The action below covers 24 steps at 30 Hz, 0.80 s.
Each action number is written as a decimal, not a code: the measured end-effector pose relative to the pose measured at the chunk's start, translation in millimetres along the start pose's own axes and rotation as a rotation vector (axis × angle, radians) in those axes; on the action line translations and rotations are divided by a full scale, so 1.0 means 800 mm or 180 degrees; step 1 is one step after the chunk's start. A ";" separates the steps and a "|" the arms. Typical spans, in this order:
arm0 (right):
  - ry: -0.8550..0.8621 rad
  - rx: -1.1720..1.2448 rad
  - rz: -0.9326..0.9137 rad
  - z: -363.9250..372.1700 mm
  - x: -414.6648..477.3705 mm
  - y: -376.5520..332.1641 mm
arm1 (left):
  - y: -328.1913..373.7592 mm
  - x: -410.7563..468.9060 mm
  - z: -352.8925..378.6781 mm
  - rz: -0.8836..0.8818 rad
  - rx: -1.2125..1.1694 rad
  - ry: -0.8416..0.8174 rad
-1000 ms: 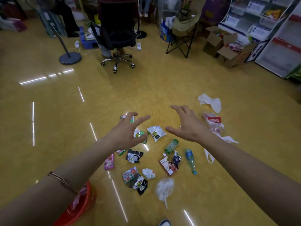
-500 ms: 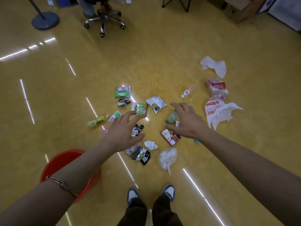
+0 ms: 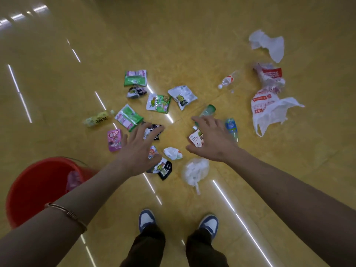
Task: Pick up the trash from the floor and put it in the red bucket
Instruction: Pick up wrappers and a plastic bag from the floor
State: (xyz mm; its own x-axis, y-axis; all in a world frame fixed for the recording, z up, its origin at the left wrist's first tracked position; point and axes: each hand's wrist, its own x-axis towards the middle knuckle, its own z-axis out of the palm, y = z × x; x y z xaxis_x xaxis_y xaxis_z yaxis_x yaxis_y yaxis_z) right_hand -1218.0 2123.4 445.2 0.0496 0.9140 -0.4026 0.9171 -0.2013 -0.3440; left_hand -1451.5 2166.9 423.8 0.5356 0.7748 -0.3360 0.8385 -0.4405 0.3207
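Trash lies scattered on the yellow floor ahead of my feet: green snack wrappers (image 3: pixel 134 78), a pink packet (image 3: pixel 114 140), a red-and-white carton (image 3: pixel 196 138), a blue bottle (image 3: pixel 231 128), a crumpled white bag (image 3: pixel 195 171) and white plastic bags (image 3: pixel 269 110). The red bucket (image 3: pixel 36 187) stands at my lower left with a bit of trash inside. My left hand (image 3: pixel 138 151) hovers open above a black-and-white wrapper (image 3: pixel 154 131). Spread over the carton, my right hand (image 3: pixel 212 139) is also open and holds nothing.
A clear bottle with a red label (image 3: pixel 229 79) and another white bag (image 3: pixel 267 43) lie farther off to the right. My two blue-and-white shoes (image 3: pixel 146 220) stand just behind the pile. Bare glossy floor surrounds the trash.
The view has tilted down from the room to the floor and my feet. Both hands have dropped closer to the trash pile, still open.
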 end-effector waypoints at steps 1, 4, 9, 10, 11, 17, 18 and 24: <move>0.0003 -0.0020 -0.0027 0.022 0.011 0.012 | -0.006 0.010 0.026 -0.0050 0.0015 -0.0055; -0.0007 -0.0035 -0.0084 0.097 0.044 0.051 | -0.026 0.043 0.102 -0.0148 0.0015 -0.0160; -0.0120 0.0001 -0.0013 0.223 0.086 0.112 | -0.060 0.091 0.216 -0.0051 -0.0029 -0.0263; -0.0182 -0.0038 -0.0019 0.247 0.090 0.122 | -0.067 0.098 0.238 -0.0033 -0.0028 -0.0287; -0.0225 -0.0056 -0.0034 0.270 0.094 0.133 | -0.074 0.104 0.261 -0.0010 -0.0004 -0.0275; -0.0240 -0.0217 -0.0272 0.371 0.147 0.170 | -0.122 0.145 0.374 0.0285 0.0231 -0.0260; -0.0225 -0.0221 -0.0359 0.383 0.158 0.172 | -0.131 0.154 0.386 0.0296 0.0197 -0.0223; 0.0092 -0.0275 -0.0791 0.448 0.216 0.186 | -0.181 0.197 0.462 0.0379 0.0397 -0.0182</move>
State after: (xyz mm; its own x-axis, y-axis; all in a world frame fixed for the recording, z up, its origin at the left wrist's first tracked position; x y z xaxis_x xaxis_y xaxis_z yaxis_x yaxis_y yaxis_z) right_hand -1214.7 2125.3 20.4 -0.1714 0.9416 -0.2899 0.9329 0.0605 -0.3551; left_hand -1451.5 2185.4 -2.9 0.6337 0.6882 -0.3532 0.7728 -0.5832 0.2502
